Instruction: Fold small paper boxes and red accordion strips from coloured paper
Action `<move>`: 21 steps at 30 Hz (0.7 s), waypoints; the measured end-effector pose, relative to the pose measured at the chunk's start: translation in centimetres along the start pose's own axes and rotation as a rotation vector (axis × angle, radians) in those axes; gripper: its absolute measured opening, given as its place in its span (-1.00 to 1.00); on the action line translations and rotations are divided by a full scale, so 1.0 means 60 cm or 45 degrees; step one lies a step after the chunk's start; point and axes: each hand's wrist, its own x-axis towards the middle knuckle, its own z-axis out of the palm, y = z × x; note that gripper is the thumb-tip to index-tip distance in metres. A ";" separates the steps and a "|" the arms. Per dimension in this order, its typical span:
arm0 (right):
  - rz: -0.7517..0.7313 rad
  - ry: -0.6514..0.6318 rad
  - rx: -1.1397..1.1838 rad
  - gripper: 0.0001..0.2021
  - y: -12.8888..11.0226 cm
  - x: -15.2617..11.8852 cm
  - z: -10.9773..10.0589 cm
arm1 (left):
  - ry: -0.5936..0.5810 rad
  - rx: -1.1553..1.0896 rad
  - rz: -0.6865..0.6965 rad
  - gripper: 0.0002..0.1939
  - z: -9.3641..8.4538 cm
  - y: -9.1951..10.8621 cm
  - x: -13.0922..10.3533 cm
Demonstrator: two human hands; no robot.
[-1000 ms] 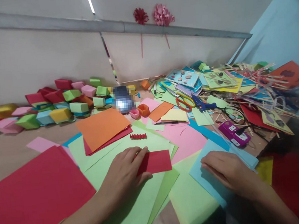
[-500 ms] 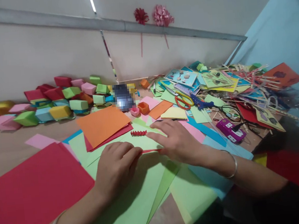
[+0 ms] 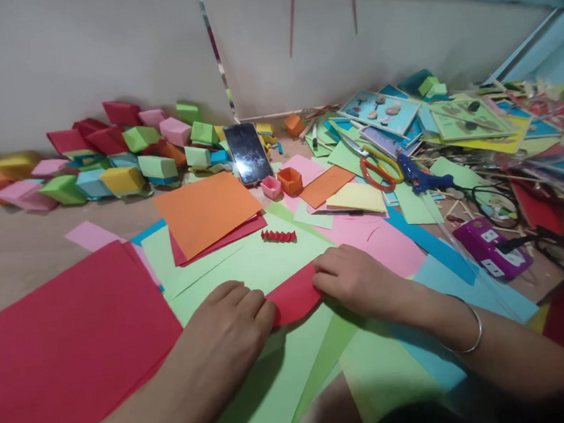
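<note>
A strip of red paper [image 3: 295, 296] is stretched between my two hands, just above light green sheets [image 3: 258, 385]. My left hand [image 3: 235, 321] is closed on its left end, and my right hand [image 3: 352, 278] pinches the right end with curled fingers. The strip bows slightly toward me; its ends are hidden under my fingers. Just beyond it lies a small zigzag-folded red paper piece [image 3: 278, 237], touched by neither hand. Orange paper [image 3: 207, 211] on top of red sheets lies behind my left hand.
Large red sheets [image 3: 71, 348] cover the left front. Behind are folded paper boxes [image 3: 121, 179], a phone [image 3: 248, 154], and small open boxes in pink [image 3: 271, 187] and orange [image 3: 290, 180]. At right lie scissors [image 3: 379, 167], a blue glue gun [image 3: 424, 176] and a purple power strip [image 3: 493, 249].
The red strip, earlier seen only as a thin edge, now shows its broad face between my hands. My right hand's outstretched fingers have curled onto it. The view has tilted down.
</note>
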 end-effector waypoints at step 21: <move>0.186 -0.129 0.482 -0.87 -0.009 0.002 -0.018 | 0.420 -0.233 -0.262 -0.58 0.052 -0.002 -0.013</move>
